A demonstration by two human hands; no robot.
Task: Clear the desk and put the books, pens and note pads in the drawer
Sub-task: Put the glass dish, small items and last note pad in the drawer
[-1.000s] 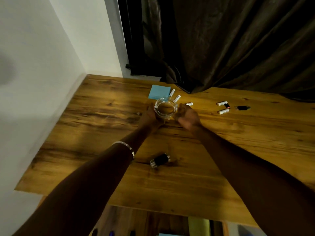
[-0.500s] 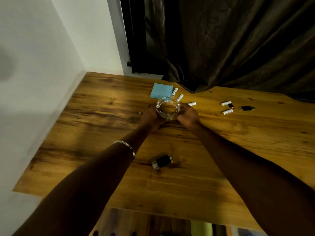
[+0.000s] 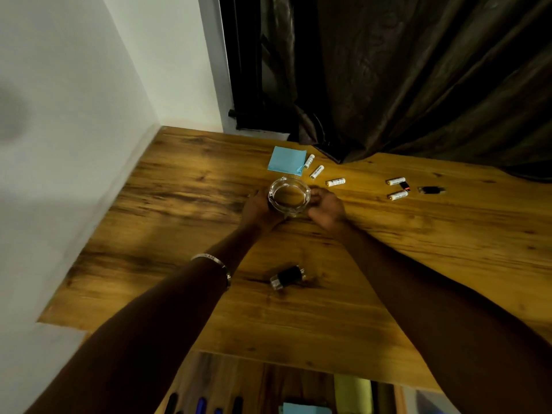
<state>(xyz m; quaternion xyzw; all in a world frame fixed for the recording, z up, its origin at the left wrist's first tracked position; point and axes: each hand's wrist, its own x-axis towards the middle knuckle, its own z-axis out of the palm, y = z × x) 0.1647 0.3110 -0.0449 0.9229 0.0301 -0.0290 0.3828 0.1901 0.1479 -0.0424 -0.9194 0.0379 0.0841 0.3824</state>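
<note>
At the middle of the wooden table (image 3: 179, 210), a clear glass dish (image 3: 288, 196) sits between both hands: the left hand (image 3: 259, 208) cups its left side and the right hand (image 3: 325, 206) its right, fingers curled against the rim, though the fingertips are hidden behind the glass and knuckles. A blue note pad (image 3: 286, 159) lies flat just beyond the dish, near the dark curtain (image 3: 418, 79). White batteries (image 3: 335, 182) lie scattered to the right; small dark items beyond them are too blurred to identify. A black cylindrical object (image 3: 287, 276) lies between the forearms, and a metal bangle (image 3: 213, 262) circles the left one. Below the near edge, the open drawer (image 3: 239, 380) is cut off; pens (image 3: 201, 405) and another blue pad (image 3: 304, 408) show only partly.
</note>
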